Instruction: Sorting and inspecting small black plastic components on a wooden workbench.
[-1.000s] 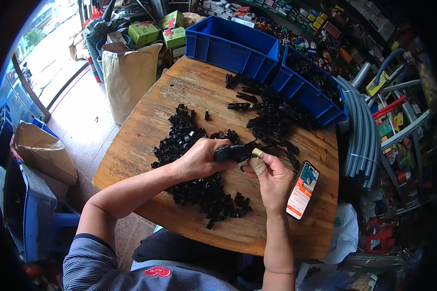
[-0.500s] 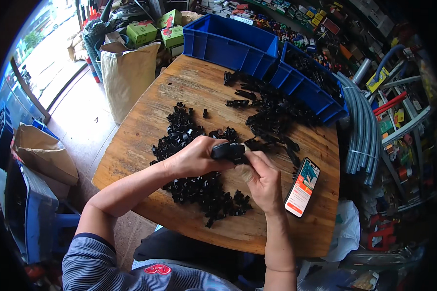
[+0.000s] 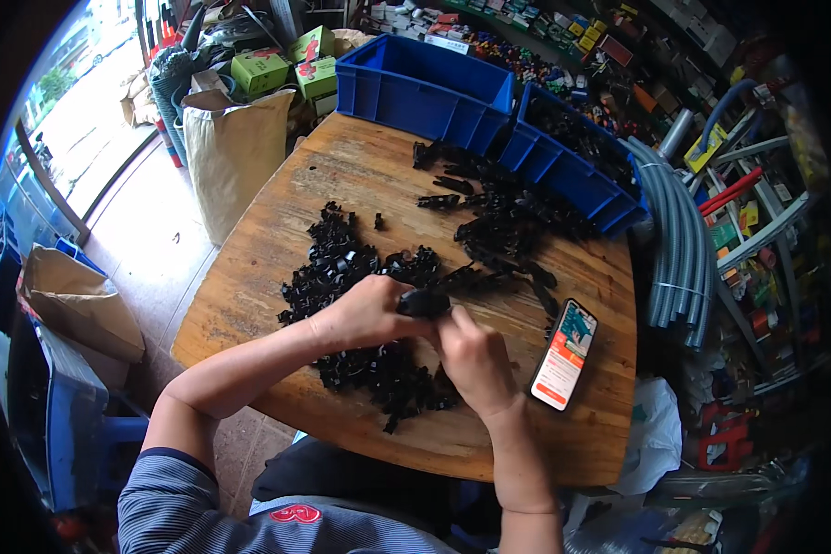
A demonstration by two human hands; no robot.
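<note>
Left of the phone (image 3: 563, 355), small black pieces (image 3: 388, 392) lie in a heap on the table (image 3: 489, 452). Above it, the left hand (image 3: 369, 309) has its fingers curled around a black part (image 3: 424, 303), also left of the phone. The right hand (image 3: 475, 358) bends its fingers at the part's near right side; their tips are hidden, so I cannot tell if they pinch. The part seems light, stiff, perhaps slightly slippery; its thick body should give the safest hold. Beyond the phone are long black pieces (image 3: 503, 231), then blue boxes (image 3: 415, 106).
</note>
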